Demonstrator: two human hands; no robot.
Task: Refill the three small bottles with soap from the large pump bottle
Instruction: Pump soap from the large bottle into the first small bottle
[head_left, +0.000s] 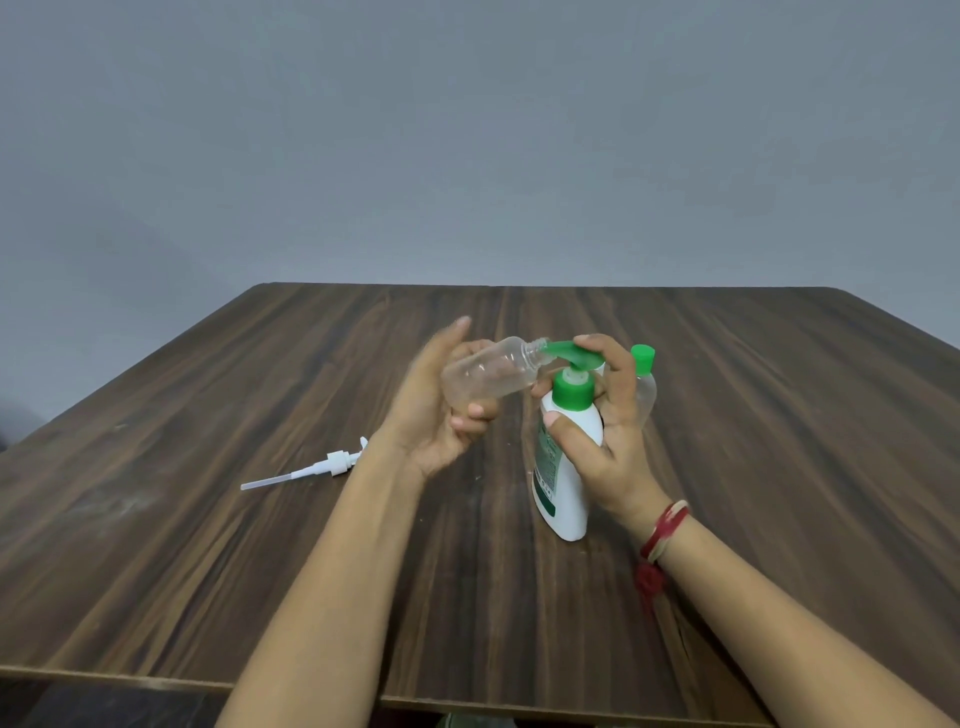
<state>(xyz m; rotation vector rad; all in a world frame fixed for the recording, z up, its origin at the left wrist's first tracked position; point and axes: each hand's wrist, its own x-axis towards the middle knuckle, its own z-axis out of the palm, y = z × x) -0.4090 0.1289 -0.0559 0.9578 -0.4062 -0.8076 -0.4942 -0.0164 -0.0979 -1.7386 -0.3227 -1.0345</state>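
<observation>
Our left hand (441, 415) grips the clear bottle (488, 378), tilted, seemingly empty, mouth at the green nozzle (560, 350). Our right hand (610, 421) clasps the pump bottle (569, 493) standing on the table (208, 519); its label (545, 462) is unreadable.

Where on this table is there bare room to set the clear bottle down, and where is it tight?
Bare wood lies right of the capped small bottle out to the table edge, along the far edge, and nearer than the loose white pump. Crowded: the middle, where left hand, clear bottle, right hand and large pump bottle meet.
</observation>
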